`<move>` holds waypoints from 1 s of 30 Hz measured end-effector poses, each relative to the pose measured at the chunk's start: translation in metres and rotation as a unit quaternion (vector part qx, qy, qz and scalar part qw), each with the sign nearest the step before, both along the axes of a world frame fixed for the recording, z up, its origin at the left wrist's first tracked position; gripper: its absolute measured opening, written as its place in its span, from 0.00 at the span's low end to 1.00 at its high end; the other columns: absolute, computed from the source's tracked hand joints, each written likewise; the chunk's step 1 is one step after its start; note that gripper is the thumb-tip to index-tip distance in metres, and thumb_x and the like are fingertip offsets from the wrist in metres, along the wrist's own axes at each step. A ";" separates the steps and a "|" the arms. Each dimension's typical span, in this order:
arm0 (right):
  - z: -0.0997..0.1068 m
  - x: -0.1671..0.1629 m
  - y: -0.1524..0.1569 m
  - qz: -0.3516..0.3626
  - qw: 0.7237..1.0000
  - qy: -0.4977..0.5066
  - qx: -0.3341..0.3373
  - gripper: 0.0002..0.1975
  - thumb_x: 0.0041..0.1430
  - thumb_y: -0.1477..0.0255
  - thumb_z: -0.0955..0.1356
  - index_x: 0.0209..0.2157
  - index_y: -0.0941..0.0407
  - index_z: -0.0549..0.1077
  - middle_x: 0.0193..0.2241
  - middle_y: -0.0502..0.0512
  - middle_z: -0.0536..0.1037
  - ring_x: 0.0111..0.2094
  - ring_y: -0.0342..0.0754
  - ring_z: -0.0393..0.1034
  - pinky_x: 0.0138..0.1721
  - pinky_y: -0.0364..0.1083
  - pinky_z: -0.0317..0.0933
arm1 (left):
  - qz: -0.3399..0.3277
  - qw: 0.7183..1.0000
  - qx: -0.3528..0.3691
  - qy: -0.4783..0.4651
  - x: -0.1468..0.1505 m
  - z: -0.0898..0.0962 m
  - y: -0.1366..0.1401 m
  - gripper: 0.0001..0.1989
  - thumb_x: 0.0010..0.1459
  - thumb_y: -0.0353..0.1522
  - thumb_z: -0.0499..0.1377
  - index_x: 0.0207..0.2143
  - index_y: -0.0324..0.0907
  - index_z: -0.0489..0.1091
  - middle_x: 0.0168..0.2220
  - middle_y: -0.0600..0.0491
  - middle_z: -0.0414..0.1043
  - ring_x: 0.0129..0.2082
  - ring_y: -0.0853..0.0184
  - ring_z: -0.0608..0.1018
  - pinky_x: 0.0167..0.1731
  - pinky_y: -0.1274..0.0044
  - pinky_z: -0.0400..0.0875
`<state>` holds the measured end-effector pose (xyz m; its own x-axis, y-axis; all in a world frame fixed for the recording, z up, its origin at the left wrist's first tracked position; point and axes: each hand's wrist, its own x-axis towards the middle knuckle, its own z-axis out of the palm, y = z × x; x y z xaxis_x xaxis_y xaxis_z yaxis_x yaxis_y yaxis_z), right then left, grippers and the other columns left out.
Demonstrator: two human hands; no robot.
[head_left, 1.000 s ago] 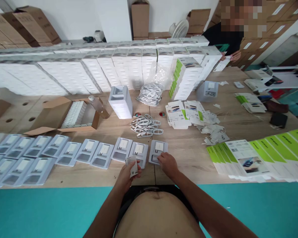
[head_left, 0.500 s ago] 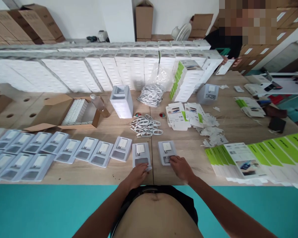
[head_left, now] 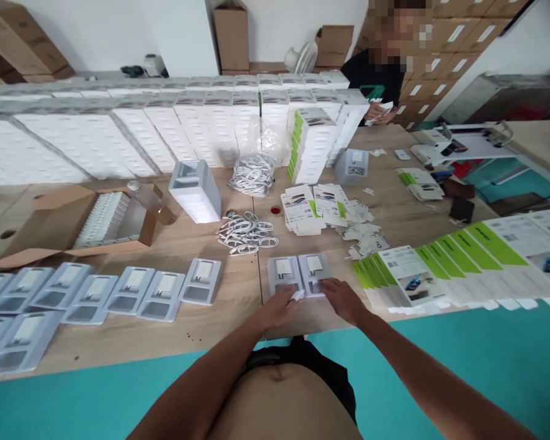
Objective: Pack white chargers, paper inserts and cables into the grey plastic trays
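Observation:
Two pale plastic trays stand side by side in front of me, touching or nearly so: a left tray and a right tray. Each has a white charger in its upper recess. My left hand is closed at the left tray's lower edge, with a small crumpled white piece sticking out of its fingers. My right hand grips the right tray's lower right corner, fingertips at the lower recess. What lies under the fingers is hidden.
More filled trays line the left side. Loose white cables, flat printed boxes and a tray stack lie beyond. Green-white boxes line the right edge. An open carton sits left. A co-worker stands behind stacked boxes.
Both trays have moved right along the table, and the left one now sits close against the right one. My hands moved with them. The view has turned right.

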<state>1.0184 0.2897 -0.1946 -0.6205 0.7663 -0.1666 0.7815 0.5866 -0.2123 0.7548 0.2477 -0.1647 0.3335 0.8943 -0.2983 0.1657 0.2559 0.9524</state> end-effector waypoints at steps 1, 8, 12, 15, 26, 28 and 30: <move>0.006 -0.002 -0.001 -0.016 1.000 0.020 0.002 0.18 0.63 0.76 0.60 0.50 0.55 0.74 0.55 0.62 0.71 0.56 0.56 0.60 0.51 0.53 0.57 | 0.019 1.000 -0.020 -0.013 -0.005 0.006 -0.001 0.12 0.57 0.40 0.56 0.36 0.45 0.76 0.44 0.48 0.77 0.52 0.54 0.72 0.55 0.65 0.64; 0.065 -0.090 -0.021 -0.276 0.858 0.383 -0.202 0.14 0.58 0.59 0.67 0.37 0.55 0.75 0.33 0.53 0.79 0.34 0.49 0.71 0.37 0.46 0.64 | 0.071 0.977 -0.145 -0.139 -0.027 0.055 -0.009 0.25 0.56 0.48 0.57 0.47 0.38 0.71 0.38 0.42 0.78 0.39 0.57 0.80 0.33 0.68 0.76; 0.085 -0.130 -0.022 -0.287 0.779 0.480 -0.283 0.13 0.54 0.60 0.69 0.26 0.56 0.72 0.21 0.48 0.72 0.24 0.44 0.65 0.27 0.43 0.60 | 0.102 0.966 -0.167 -0.167 -0.029 0.072 -0.009 0.21 0.51 0.43 0.64 0.43 0.38 0.73 0.34 0.46 0.78 0.34 0.60 0.80 0.30 0.72 0.76; 0.087 -0.133 -0.017 -0.288 0.782 0.484 -0.266 0.15 0.55 0.59 0.68 0.25 0.56 0.73 0.19 0.48 0.71 0.24 0.44 0.64 0.28 0.43 0.58 | 0.148 0.956 -0.186 -0.171 -0.035 0.073 -0.010 0.20 0.50 0.41 0.65 0.42 0.38 0.73 0.33 0.47 0.78 0.30 0.62 0.79 0.28 0.71 0.77; 0.096 -0.147 -0.011 -0.287 0.737 0.519 -0.323 0.11 0.51 0.63 0.69 0.33 0.54 0.72 0.26 0.50 0.76 0.26 0.46 0.69 0.28 0.44 0.66 | 0.197 0.956 -0.172 -0.129 -0.053 0.077 -0.001 0.21 0.44 0.41 0.69 0.37 0.36 0.75 0.30 0.46 0.78 0.26 0.65 0.77 0.23 0.75 0.73; 0.095 -0.150 -0.013 -0.265 0.732 0.536 -0.328 0.12 0.53 0.64 0.69 0.39 0.54 0.73 0.28 0.50 0.77 0.28 0.46 0.70 0.29 0.44 0.66 | 0.206 0.953 -0.171 -0.140 -0.053 0.078 0.002 0.20 0.44 0.40 0.69 0.37 0.35 0.75 0.29 0.47 0.78 0.24 0.66 0.76 0.23 0.75 0.73; 0.094 -0.150 -0.015 -0.247 0.747 0.540 -0.297 0.12 0.56 0.65 0.67 0.42 0.54 0.75 0.30 0.51 0.76 0.29 0.46 0.70 0.31 0.44 0.66 | 0.215 0.946 -0.182 -0.161 -0.052 0.079 0.004 0.19 0.45 0.39 0.68 0.37 0.36 0.74 0.30 0.47 0.78 0.26 0.65 0.77 0.24 0.75 0.74</move>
